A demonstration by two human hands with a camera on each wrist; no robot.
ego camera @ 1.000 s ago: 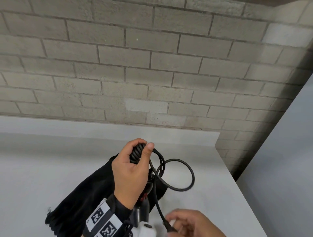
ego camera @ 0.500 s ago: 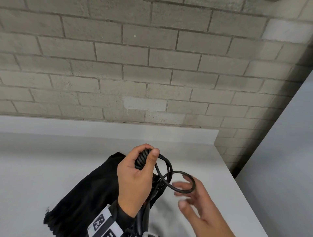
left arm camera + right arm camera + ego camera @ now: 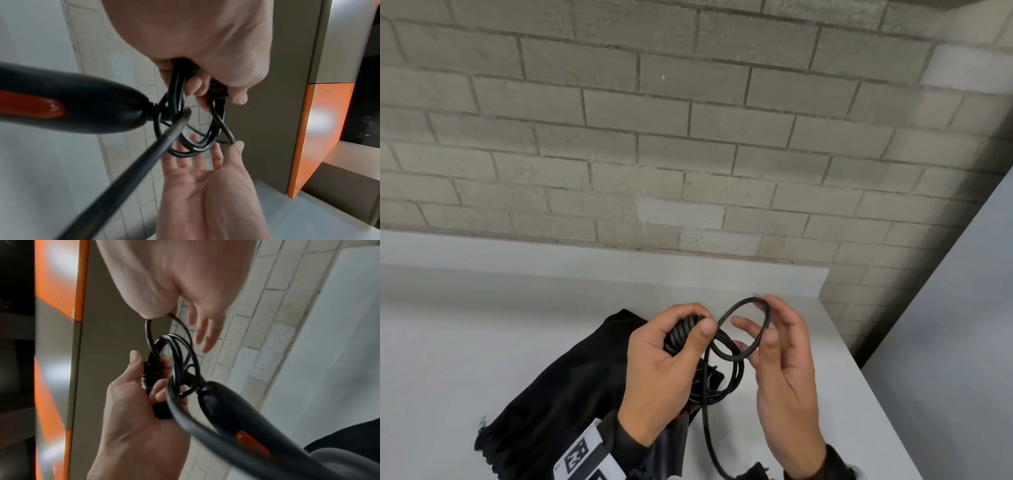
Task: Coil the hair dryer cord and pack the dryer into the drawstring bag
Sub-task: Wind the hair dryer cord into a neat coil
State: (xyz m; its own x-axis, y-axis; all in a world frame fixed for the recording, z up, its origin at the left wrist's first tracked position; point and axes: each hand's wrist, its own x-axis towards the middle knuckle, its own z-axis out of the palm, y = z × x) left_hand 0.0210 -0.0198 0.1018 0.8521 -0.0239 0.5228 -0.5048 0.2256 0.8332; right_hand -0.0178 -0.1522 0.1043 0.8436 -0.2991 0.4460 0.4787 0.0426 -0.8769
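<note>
My left hand [image 3: 693, 322] grips the coiled bundle of the black cord [image 3: 681, 334] above the table. One loose loop [image 3: 739, 303] stands out to the right of it. My right hand [image 3: 767, 318] pinches that loop between thumb and forefinger, its other fingers straight. The cord's tail [image 3: 705, 411] hangs to the bottom edge. The dryer's black handle [image 3: 82, 105] with its orange switch [image 3: 251, 441] dangles from the coil below my left hand [image 3: 205, 84]. The black drawstring bag [image 3: 565, 383] lies flat on the table under my left forearm.
The white table [image 3: 482, 342] has a raised ledge along a grey brick wall [image 3: 688, 137]. Its right edge runs close beside my right hand, with a grey panel [image 3: 962, 325] beyond. Orange and grey cabinet fronts [image 3: 320, 129] show in the wrist views.
My right hand left the cord's end near the bottom edge, rose to the loose loop and took hold of it. The left hand kept its grip and shifted slightly.
</note>
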